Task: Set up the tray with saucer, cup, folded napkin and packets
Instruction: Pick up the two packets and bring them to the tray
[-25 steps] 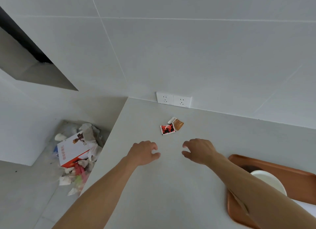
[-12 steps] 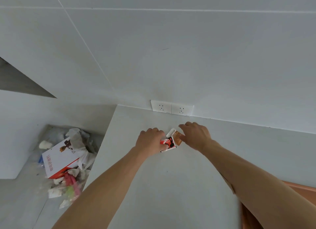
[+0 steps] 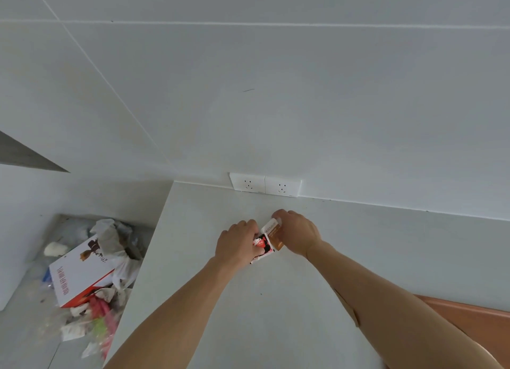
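Observation:
Two small packets lie on the pale counter (image 3: 248, 313) near the wall. My left hand (image 3: 237, 246) closes its fingers on the red, white and black packet (image 3: 262, 246). My right hand (image 3: 299, 235) pinches the orange and white packet (image 3: 274, 233), whose far end is tilted up off the counter. The two packets touch each other between my hands. A corner of the brown tray (image 3: 474, 317) shows at the right edge, behind my right forearm. Saucer, cup and napkin are out of sight.
A double wall socket (image 3: 265, 185) sits just above the counter's back edge. The counter's left edge drops to the floor, where a pile of rubbish with a white and red box (image 3: 80, 272) lies. A white tiled wall rises behind.
Both hands have reached forward from the middle of the counter to the packets and closed on them. The orange packet's end has lifted. The view has tilted up, so most of the tray has left it.

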Tool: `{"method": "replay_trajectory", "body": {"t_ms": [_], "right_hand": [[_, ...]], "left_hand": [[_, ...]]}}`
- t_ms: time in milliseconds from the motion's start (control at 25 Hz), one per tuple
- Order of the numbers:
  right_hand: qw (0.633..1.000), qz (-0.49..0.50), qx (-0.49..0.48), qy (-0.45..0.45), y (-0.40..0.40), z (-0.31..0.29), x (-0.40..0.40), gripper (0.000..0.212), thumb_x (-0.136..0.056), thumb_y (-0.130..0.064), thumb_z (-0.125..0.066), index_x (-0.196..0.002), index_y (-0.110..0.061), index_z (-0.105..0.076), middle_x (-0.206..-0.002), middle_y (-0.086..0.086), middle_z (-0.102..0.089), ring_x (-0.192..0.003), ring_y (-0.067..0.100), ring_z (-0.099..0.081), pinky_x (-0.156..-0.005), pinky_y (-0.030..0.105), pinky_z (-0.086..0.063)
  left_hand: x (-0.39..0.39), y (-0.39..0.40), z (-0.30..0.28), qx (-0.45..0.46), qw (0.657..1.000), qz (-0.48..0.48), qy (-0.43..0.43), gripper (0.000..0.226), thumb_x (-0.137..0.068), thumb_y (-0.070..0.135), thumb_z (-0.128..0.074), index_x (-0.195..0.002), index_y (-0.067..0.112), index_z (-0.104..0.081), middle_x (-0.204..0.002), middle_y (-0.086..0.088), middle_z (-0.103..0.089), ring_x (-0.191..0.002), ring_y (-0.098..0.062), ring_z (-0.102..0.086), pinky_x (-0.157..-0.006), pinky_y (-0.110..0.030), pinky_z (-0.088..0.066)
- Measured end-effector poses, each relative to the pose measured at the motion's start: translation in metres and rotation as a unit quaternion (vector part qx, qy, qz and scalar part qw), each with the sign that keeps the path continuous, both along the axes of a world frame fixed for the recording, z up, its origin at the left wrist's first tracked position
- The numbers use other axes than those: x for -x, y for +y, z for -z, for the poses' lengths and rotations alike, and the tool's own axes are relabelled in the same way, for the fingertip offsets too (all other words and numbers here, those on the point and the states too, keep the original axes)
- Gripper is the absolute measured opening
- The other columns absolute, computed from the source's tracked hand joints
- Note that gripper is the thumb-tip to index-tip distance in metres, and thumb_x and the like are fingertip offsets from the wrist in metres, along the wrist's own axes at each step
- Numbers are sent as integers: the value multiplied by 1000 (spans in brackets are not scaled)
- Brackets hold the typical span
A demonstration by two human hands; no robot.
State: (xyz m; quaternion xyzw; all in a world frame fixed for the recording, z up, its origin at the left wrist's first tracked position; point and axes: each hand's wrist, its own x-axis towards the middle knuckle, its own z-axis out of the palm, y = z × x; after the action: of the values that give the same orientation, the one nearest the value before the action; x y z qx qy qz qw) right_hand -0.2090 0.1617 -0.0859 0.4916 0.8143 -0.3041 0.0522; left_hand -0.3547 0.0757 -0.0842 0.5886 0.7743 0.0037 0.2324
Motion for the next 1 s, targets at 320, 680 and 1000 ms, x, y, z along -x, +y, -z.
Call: {"method": "replay_trajectory", "body": {"t_ms": [320, 680, 1000], "right_hand": [[998, 44, 19, 44, -29, -15, -21, 26, -89, -27, -56, -112, -17, -49, -108, 5, -60, -93, 29, -59, -75, 34, -46], [995, 98, 5, 33, -89, -87, -75, 25, -85, -33, -56, -106, -18, -52, -102, 4, -68, -80, 27, -57, -66, 29, -39], [975, 209, -1, 75, -174, -131, -165, 21, -81, -21, -60, -100, -16, -56, -96, 6, -69, -87, 28, -64, -74, 39, -51]], "left_hand": [[-3, -18, -10, 10, 999, 3, -36, 24, -90, 30, -54, -112, 22, -59, -109, -4, -56, -99, -26, -59, -74, -33, -40], [-31, -57, -58, 27, 990, 14, -138, 27, -83, 22, -53, -110, 27, -59, -104, 1, -67, -93, -23, -61, -71, -30, -45], [-100, -88, -92, 47, 958, 98, -265, 16, -75, 21, -60, -76, 36, -55, -78, 8, -64, -69, -8, -56, -56, -22, -37]]}}
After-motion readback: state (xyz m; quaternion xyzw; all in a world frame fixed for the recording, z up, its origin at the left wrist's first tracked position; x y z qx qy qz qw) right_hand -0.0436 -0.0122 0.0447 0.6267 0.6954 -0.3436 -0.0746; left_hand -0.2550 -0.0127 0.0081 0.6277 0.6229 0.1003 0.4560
